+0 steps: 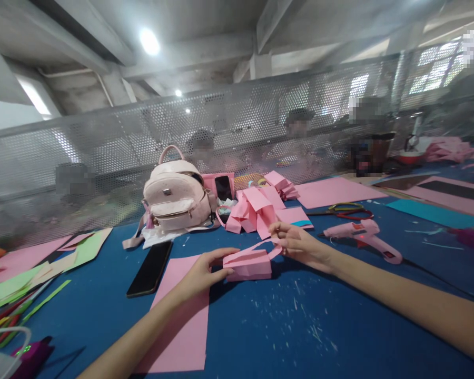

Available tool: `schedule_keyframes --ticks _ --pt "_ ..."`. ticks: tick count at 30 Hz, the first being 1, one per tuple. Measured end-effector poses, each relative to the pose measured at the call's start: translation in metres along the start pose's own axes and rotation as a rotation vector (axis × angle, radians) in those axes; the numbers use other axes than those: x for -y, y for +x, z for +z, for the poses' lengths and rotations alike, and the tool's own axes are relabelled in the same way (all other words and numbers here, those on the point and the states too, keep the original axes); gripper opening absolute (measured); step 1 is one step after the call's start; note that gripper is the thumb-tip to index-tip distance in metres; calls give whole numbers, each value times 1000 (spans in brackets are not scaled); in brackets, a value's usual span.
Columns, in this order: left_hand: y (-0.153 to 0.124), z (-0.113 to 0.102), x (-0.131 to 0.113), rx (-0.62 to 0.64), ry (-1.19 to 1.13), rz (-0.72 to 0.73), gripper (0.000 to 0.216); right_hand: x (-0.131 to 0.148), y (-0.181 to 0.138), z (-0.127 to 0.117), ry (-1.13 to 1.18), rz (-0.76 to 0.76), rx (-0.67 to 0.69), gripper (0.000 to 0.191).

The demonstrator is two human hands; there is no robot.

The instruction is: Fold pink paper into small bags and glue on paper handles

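1. Head view, watched from my distant seat: a small pink paper box (248, 268) is at the middle of the blue table (284, 329), well short of the far edge. I cannot tell whether its base touches the surface.
2. My left hand (207, 270) holds the box's left end between thumb and fingers. My right hand (302, 246) pinches a narrow paper strip (275, 252) at the other end, fingertips drawn together.
3. I judge the step in hand to be setting or shaping that strip; the next move calls for a steady left hold and a light right pinch, since thin paper creases easily.
4. The box looks matte, oblong and flat-sided; the strip bows into a loop.
5. Toward the far edge, angular folded pink pieces (256, 208) lie heaped beside a rounded, pale backpack (176, 192).
6. Toward the right edge lies a pink glue gun (353, 230), apparently hard plastic, its cord trailing away.
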State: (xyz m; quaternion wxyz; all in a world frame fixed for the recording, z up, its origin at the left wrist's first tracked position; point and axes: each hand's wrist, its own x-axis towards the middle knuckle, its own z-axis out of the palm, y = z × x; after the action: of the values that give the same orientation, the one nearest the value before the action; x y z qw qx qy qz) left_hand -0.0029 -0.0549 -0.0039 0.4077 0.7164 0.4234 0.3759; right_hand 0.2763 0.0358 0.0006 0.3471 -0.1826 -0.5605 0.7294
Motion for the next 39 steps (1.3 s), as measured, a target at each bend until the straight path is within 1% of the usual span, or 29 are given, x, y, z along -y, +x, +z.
schedule_keyframes --ticks 4,10,15,18,22,25,28,30,33,36,38,39 --pt "0 0 -1 1 -1 0 45 2 -1 3 4 6 14 38" --pt "1 1 -5 12 -2 8 46 -3 0 3 -22 9 55 33" --pt "0 2 -7 18 2 13 48 -11 4 -3 -30 -25 65 40" --pt "0 3 -9 11 13 16 47 -13 4 -3 -33 -40 64 42" --pt "-1 7 -13 -24 60 6 45 -12 2 1 -32 -33 73 42" --pt "-1 8 -12 -48 92 13 49 -11 1 1 -36 -17 92 41" --pt "-1 8 -7 -69 126 40 53 -11 1 -2 -37 -12 111 41" --pt "-1 8 -4 -105 157 73 54 -11 1 -2 -35 -12 119 40" --pt "0 9 -4 -176 207 130 49 -8 0 2 -29 -7 121 38" --pt "2 12 -8 -198 224 150 43 -5 -3 9 -27 -2 126 36" --pt "2 15 -11 -225 229 158 43 -5 -4 12 -31 0 135 36" --pt "1 17 -13 -259 247 174 44 -6 -5 12 -35 1 140 36"
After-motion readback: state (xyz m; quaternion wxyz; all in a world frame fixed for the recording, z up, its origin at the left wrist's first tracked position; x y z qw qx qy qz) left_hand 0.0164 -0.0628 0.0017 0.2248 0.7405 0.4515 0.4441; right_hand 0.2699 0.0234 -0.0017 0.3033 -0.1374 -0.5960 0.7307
